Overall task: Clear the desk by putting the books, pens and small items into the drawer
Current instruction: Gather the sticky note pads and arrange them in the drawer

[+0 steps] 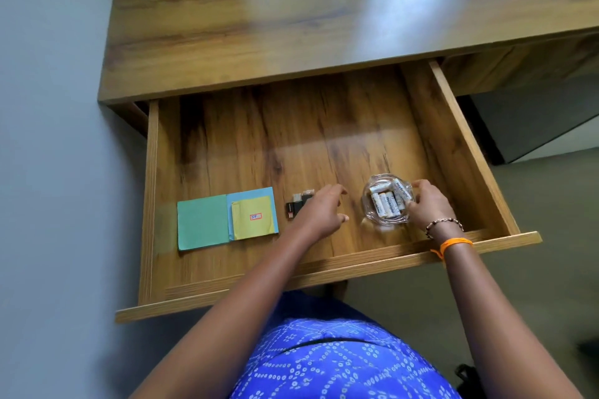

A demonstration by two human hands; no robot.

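The wooden drawer is pulled out under the desk top. Inside, at the front left, lie a green pad and a blue pad with yellow notes on it. Small black USB sticks lie just right of them. A clear glass bowl holding several white batteries rests on the drawer floor at the front right. My right hand grips the bowl's right rim. My left hand hovers over the USB sticks, fingers spread, holding nothing.
A grey wall runs along the left of the desk. The drawer's front panel is close to my body. Grey floor and a dark panel lie to the right below the desk.
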